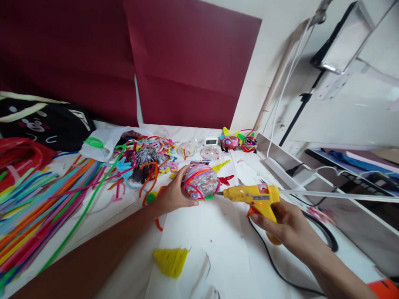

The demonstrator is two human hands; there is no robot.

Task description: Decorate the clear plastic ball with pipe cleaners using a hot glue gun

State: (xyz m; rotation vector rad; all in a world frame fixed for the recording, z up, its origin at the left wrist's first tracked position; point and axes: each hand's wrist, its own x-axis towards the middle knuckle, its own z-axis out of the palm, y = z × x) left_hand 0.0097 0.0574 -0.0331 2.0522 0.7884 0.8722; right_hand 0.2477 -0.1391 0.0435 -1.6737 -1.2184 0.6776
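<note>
My left hand [172,192] is closed around the left side of a clear plastic ball [204,183] trimmed with pink, orange and purple pipe cleaners. In my right hand [287,227] is a yellow hot glue gun [253,195], its small light lit and a long glue stick [338,196] running out of the back. The gun's nozzle touches or nearly touches the ball's lower right side, beside a green piece. Yellow and red pipe-cleaner pieces show just behind the ball. Nearer me lies a yellow pipe-cleaner triangle [172,261] on white paper [202,236].
Many colourful pipe cleaners [41,211] cover the left side, with a tangled heap [150,155] behind. Two decorated balls [240,141], clear balls and a small digital clock [210,141] stand at the back. The gun's black cord [272,260] curves along the right.
</note>
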